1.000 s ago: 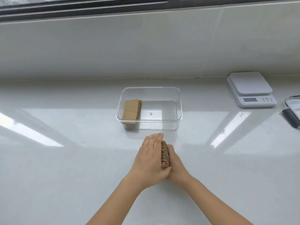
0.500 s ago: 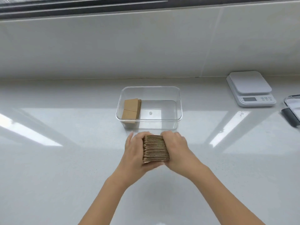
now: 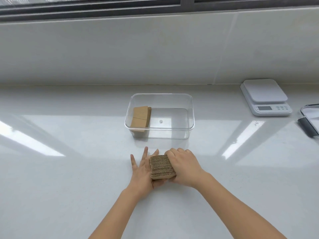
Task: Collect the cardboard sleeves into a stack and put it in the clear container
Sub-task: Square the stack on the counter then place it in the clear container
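Because the stack of cardboard sleeves (image 3: 161, 167) is made of many thin loose layers pressed together only from the sides, I judge the main risk to be a spill: if the squeeze slackens during the lift, the middle layers could slide out and fan across the white counter (image 3: 69, 169). A second risk, as I see it, is the rim of the clear container (image 3: 160, 130). It stands just beyond the hands, and a stack carried low could catch that near wall and shear apart. A smaller batch of sleeves (image 3: 140, 117) already leans against the container's left end, so the free room is to the right; a stack set down too far left could knock them over.

From the head camera I see the stack held on edge, its ridged edges facing up, just above or on the counter; I cannot tell which. My right hand (image 3: 183, 165) is closed over the stack's right side, fingers curled across the far top corner. My left hand (image 3: 144, 171) is flat and spread, fingers splayed, its palm pressed against the stack's left face and its thumb tucked under the near corner. The stack sits directly between both palms, touching each. A kitchen scale (image 3: 265, 97) stands well apart to the right.
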A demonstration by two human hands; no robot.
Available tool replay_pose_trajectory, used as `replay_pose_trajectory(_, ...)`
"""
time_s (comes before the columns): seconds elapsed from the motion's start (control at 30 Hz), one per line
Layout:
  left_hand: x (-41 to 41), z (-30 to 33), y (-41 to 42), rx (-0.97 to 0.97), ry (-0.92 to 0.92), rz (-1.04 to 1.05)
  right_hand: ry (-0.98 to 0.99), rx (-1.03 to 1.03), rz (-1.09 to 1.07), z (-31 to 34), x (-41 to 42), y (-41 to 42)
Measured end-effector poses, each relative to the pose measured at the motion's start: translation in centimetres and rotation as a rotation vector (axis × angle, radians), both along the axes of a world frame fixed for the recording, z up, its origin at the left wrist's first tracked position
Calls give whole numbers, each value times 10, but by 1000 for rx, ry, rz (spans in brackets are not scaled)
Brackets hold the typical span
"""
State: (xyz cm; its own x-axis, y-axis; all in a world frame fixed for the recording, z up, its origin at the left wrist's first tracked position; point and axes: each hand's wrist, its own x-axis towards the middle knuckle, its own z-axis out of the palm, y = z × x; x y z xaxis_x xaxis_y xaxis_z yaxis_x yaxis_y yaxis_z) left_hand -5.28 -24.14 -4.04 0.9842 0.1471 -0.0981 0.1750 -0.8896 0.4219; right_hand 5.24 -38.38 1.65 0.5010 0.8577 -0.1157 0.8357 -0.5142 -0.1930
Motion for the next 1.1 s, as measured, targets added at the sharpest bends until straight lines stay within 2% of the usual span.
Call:
replay_pose_trajectory(0.07, -2, -1, 2, 13, 13, 20, 23, -33, -12, 6, 0, 1)
replay_pose_trajectory(0.13, -2, 4, 3, -76, -4, 37, 105, -40, -47, 14, -1, 1)
replay_pose_trajectory(0.2, -3, 27, 4, -387, 3, 94, 287, 30, -166, 28, -1, -3)
replay_pose_trajectory(0.27, -2, 61, 7, -750, 27, 149, 595, 165, -346, 46, 1, -7)
replay_pose_trajectory(0.3, 1, 77, 8, -869, 7, 168, 760, 240, -407, 54, 2, -8)
replay_pose_trajectory(0.4, 7, 109, 6, -1104, -74, 302, 1118, 378, -424, 65, 5, -9)
replay_pose_trajectory(0.53, 10, 122, -9, -1361, -68, 482, 1344, 446, -417, 69, 6, -7)
replay_pose_trajectory(0.67, 10, 126, -21, -1454, 42, 569, 1471, 476, -478, 64, 6, -7)
replay_pose_trajectory(0.83, 15, 125, -25, -1523, 71, 685, 1574, 496, -521, 61, 6, -3)
replay_pose_trajectory(1.1, 25, 120, -20, -1410, 3, 689, 1626, 498, -564, 56, 13, 3)
